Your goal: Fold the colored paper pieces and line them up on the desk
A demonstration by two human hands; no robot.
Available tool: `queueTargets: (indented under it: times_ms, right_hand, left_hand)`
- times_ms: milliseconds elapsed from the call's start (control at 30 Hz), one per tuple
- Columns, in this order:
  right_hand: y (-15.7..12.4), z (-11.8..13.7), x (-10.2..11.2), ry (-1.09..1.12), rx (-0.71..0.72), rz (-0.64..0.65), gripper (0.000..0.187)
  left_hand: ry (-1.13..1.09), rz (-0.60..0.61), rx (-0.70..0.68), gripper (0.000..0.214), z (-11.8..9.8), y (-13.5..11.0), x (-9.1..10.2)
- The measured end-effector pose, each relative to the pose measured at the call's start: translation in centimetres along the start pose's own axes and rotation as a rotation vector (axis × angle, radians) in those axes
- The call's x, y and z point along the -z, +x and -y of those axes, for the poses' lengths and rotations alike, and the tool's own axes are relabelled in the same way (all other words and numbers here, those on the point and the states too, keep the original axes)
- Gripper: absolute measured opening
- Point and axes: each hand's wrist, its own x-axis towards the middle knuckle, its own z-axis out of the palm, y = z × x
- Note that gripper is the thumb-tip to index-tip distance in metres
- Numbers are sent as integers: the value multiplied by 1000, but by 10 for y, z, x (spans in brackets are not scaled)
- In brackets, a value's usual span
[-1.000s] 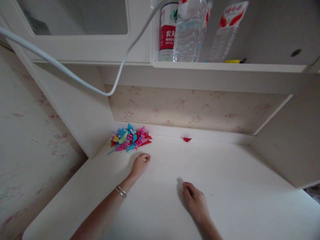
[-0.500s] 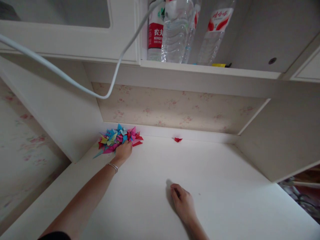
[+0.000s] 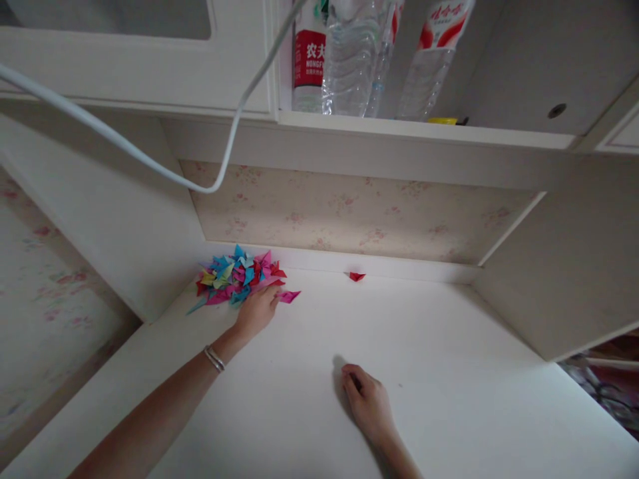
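Note:
A heap of small folded paper pieces (image 3: 234, 274) in pink, blue, red and yellow lies in the back left corner of the white desk (image 3: 449, 372). My left hand (image 3: 257, 309) reaches to the heap's right edge, fingers pinched on one pink folded piece (image 3: 289, 296) just clear of the heap. A silver bracelet (image 3: 213, 358) circles that wrist. My right hand (image 3: 367, 402) rests on the desk near the middle, fingers curled under. One lone red folded piece (image 3: 356, 276) lies by the back wall.
Above the desk a shelf (image 3: 424, 130) carries several plastic water bottles (image 3: 352, 56) and a yellow object. A white cable (image 3: 150, 166) hangs across the upper left. Side panels close the desk on the left and right (image 3: 559, 279).
My left hand went forward into the paper heap, then drew back to the right with a pink piece. My right hand stayed put on the desk.

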Motion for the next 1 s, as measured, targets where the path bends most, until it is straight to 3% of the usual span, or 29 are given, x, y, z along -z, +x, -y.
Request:
queueTargets:
  times_ms: [100,267,467,667,1000]
  right_hand:
    - [0,0,-1,-29,-3,0,28]
    - [-1,2,0,-47,6,2,27]
    - [-1,3,-1,-50,4,-9,27]
    - [-1,3,0,-13,-25,-3,27]
    - [0,4,1,-24,-24,-2,28]
  left_hand:
    - [-256,18,-1,13,-22,-16,-10]
    - [-565,33,152,20,-51,-43,-34]
    - [-771,80,224,24,-63,-59,-65]
    - [-805,112,230,24,-56,-64,-90]
    - [-727,83,227,24,-58,-71,-89]
